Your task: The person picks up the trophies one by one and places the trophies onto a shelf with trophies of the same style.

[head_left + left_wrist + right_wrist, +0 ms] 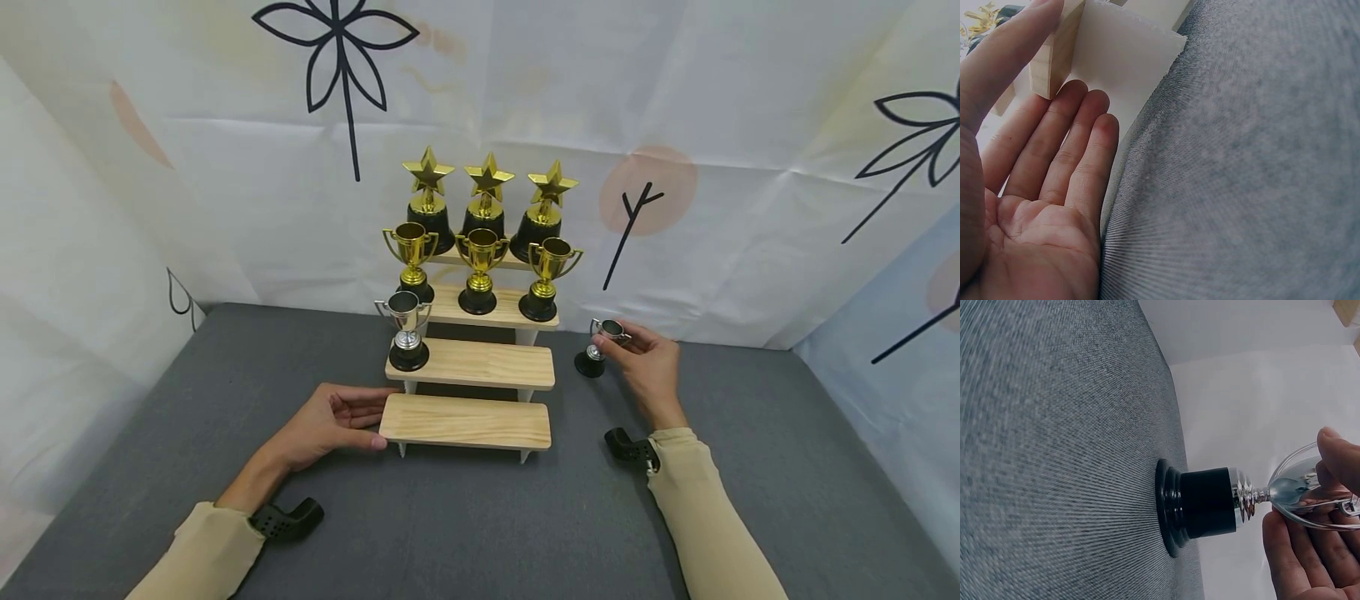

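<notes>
My right hand (pixel 647 367) grips a small silver trophy cup (pixel 1291 494) by its bowl, thumb on one side and fingers on the other. Its black base is down at the grey tabletop; whether it touches is hard to tell. Right of the tiered wooden display stand (pixel 465 421), the held cup stands nearly upright. My left hand (pixel 330 427) touches the left end of the stand's lowest step, thumb at the front corner and fingers stretched along the end. Another silver trophy cup (pixel 406 329) stands at the left of the second step from the bottom.
Three gold trophy cups (pixel 481 258) line the third step. Behind them, three gold star trophies (pixel 487 192) stand on the top step. A patterned white cloth (pixel 750 208) hangs at the back edge of the grey table (pixel 465 533).
</notes>
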Motion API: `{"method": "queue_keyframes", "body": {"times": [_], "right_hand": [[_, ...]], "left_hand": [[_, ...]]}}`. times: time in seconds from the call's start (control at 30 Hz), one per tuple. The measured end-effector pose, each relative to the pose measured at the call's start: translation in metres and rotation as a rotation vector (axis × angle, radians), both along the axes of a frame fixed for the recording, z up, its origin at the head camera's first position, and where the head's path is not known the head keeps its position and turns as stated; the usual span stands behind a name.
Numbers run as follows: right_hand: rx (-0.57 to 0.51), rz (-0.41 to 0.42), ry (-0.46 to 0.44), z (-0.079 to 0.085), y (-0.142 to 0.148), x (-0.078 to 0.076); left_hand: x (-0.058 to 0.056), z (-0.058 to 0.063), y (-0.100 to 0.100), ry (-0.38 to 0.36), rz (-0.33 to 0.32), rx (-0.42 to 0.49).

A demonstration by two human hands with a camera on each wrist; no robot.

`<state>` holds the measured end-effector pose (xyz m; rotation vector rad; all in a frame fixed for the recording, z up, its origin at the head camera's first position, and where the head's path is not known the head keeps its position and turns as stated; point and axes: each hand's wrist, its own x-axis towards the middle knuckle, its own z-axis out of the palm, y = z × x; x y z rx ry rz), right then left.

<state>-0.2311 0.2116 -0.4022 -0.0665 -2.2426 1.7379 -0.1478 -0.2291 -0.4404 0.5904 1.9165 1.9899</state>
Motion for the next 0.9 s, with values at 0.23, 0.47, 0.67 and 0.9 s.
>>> {"method": "queue_keyframes", "body": {"times": [0.23,0.47,0.67,0.9], "right_hand": [[-0.053,0.011,0.031,0.008,-0.002,0.003],[-0.063,0.013,0.027,0.019,-0.004,0.006],[-0.013,0.000,0.041,0.029,-0.005,0.011],[-0.007,0.012,0.092,0.041,-0.007,0.016]], "left_hand": [[0.000,0.000,0.000,0.001,0.000,-0.001],[0.001,0.000,0.000,0.009,-0.009,0.008],[0.001,0.000,0.000,0.009,-0.005,0.003],[0.001,0.000,0.000,0.000,0.003,-0.006]]}}
